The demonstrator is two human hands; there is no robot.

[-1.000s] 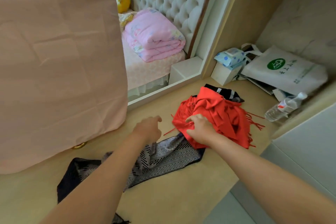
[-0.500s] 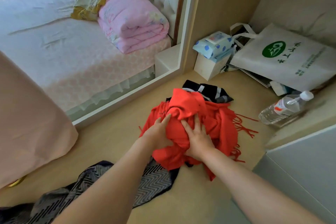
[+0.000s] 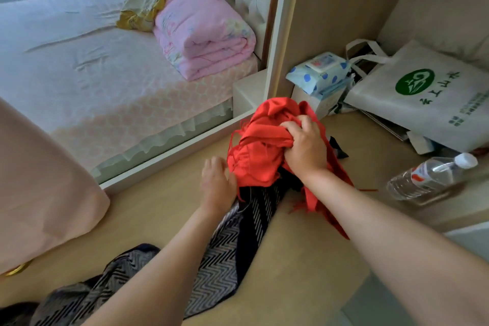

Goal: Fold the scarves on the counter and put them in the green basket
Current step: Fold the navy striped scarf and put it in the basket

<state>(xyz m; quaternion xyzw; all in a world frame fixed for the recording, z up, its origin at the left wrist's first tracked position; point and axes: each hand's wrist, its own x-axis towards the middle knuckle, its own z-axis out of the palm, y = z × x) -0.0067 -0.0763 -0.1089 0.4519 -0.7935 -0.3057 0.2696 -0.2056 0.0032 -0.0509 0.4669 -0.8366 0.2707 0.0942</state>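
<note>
White tote bag has a green oval logo and green characters, too fuzzy to read. Labels on the water bottle and wipes pack are unreadable too.

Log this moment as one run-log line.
right hand: grips red scarf, bunched | left hand: open, beside it | chevron scarf: unfolded on counter | green basket: not in view
</note>
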